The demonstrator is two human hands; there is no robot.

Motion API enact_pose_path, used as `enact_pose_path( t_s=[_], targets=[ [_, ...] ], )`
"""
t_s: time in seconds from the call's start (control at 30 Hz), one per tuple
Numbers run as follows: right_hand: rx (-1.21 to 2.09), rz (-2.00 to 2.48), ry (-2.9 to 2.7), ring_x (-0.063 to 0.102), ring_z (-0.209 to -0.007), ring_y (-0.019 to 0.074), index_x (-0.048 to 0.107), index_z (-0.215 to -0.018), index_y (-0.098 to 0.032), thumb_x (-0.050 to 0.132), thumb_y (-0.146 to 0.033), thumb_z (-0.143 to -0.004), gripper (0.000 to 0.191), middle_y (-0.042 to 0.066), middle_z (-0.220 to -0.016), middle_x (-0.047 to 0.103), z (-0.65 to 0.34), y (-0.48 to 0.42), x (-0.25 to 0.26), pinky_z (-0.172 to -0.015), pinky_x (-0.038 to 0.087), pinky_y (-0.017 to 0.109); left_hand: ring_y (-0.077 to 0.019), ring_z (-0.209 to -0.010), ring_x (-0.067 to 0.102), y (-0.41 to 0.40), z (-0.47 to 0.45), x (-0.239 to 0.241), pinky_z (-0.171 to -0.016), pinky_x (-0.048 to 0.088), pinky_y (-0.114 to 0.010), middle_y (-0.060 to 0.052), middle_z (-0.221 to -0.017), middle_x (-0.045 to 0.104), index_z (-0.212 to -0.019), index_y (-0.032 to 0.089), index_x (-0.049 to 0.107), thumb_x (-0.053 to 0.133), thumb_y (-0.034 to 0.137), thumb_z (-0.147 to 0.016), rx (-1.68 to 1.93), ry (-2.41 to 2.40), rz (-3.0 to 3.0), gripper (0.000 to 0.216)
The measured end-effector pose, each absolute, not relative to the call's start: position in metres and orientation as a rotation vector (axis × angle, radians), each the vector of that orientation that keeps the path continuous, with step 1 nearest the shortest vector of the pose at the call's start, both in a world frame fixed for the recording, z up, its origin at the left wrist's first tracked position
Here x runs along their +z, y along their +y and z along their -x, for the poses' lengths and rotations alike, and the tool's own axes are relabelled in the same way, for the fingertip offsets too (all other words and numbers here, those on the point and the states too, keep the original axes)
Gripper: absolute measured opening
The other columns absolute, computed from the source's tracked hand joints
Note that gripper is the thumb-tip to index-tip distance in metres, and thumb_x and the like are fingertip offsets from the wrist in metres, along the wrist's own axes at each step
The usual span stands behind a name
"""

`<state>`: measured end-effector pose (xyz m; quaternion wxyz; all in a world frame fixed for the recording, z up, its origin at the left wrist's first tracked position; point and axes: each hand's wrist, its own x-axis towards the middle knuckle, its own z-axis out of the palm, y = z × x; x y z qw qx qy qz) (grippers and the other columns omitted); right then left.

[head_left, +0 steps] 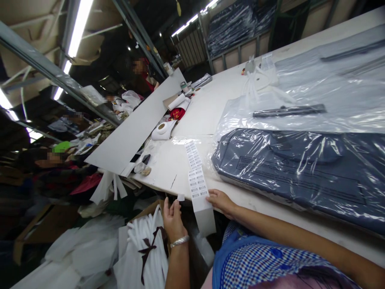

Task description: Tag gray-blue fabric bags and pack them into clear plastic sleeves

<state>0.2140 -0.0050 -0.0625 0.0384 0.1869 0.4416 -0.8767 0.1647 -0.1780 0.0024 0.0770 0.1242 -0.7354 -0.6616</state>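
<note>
My right hand [221, 202] pinches the edge of a long strip of barcode stickers [197, 185]. The strip's far end lies on the white table [168, 168], and its blank lower end hangs over the table edge. My left hand [173, 218], with a silver bracelet at the wrist, is left of the strip near the table edge. A small white sticker [181, 197] is at its fingertips, the thumb and fingers drawn together. Right of the strip lies a dark blue garment in clear plastic [288, 160].
More plastic-wrapped garments [331, 80] lie further back, with a dark strip [288, 110] on top. A white rolled piece [164, 130] and a slanted grey board [135, 128] stand at the left. Below is a bundle of white tubes [147, 241]. People sit further left.
</note>
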Motion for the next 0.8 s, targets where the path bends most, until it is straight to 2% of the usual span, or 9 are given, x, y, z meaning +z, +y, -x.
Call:
enact_pose_path(
  t_s=[0.1,0.17,0.27,0.33,0.47,0.67,0.8],
  targets=[
    [-2.699,-0.53,1.568,0.059,-0.116,0.0275,0.058,-0.123,-0.018,0.08,-0.033,-0.061,0.067,0.014,-0.126,0.063,-0.232,0.01,-0.059,-0.102,0.045,0.043,-0.0151,-0.092,0.066,-0.159,-0.176,0.017,-0.085,0.05,-0.027,-0.004,-0.1,0.072,-0.14,0.025,0.046,0.073,0.04,-0.077,-1.919,-2.276,-0.132,0.07],
    [-2.659,-0.493,1.861,0.055,-0.122,0.0282,0.061,-0.122,-0.02,0.079,-0.038,-0.066,0.061,0.013,-0.132,0.059,-0.25,0.022,-0.051,-0.104,0.043,0.043,-0.0162,-0.091,0.067,-0.142,-0.186,0.023,-0.085,0.051,-0.028,-0.005,-0.098,0.073,-0.142,0.023,0.044,0.07,0.041,-0.08,-1.762,-2.4,0.072,0.07],
    [-2.612,-0.438,2.072,0.06,-0.111,0.0265,0.067,-0.109,-0.02,0.072,-0.046,-0.077,0.041,0.011,-0.118,0.066,-0.277,0.039,-0.025,-0.098,0.048,0.041,-0.0149,-0.076,0.066,-0.115,-0.199,0.027,-0.074,0.052,-0.027,-0.004,-0.094,0.074,-0.141,0.022,0.045,0.067,0.042,-0.083,-1.419,-2.526,0.369,0.066],
    [-2.678,-0.47,1.971,0.062,-0.102,0.0249,0.068,-0.103,-0.019,0.071,-0.051,-0.077,0.04,0.009,-0.106,0.069,-0.289,0.049,-0.005,-0.093,0.05,0.039,-0.0155,-0.073,0.066,-0.097,-0.205,0.025,-0.076,0.051,-0.029,-0.004,-0.092,0.075,-0.136,0.022,0.051,0.068,0.038,-0.083,-1.265,-2.489,0.607,0.058],
    [-2.881,-0.599,1.705,0.061,-0.095,0.0216,0.066,-0.097,-0.018,0.073,-0.055,-0.076,0.043,0.007,-0.099,0.068,-0.303,0.064,0.021,-0.087,0.05,0.035,-0.0189,-0.082,0.07,-0.066,-0.213,0.02,-0.085,0.051,-0.032,-0.006,-0.094,0.077,-0.126,0.024,0.062,0.07,0.026,-0.082,-1.117,-2.314,1.092,0.044],
    [-3.098,-0.778,1.487,0.058,-0.084,0.0159,0.064,-0.084,-0.017,0.076,-0.048,-0.074,0.035,0.002,-0.084,0.062,-0.323,0.085,0.023,-0.08,0.048,0.029,-0.0177,-0.084,0.071,-0.031,-0.223,0.024,-0.077,0.051,-0.03,-0.005,-0.101,0.076,-0.139,0.024,0.049,0.07,0.011,-0.081,-0.91,-1.986,1.502,0.063],
    [-3.122,-0.898,1.398,0.057,-0.081,0.0145,0.061,-0.083,-0.017,0.076,-0.043,-0.074,0.032,0.001,-0.082,0.061,-0.334,0.096,0.026,-0.078,0.047,0.029,-0.0162,-0.084,0.07,-0.015,-0.226,0.028,-0.076,0.051,-0.029,-0.006,-0.1,0.076,-0.139,0.019,0.048,0.072,0.007,-0.079,-0.849,-1.855,1.634,0.066]
  ],
)
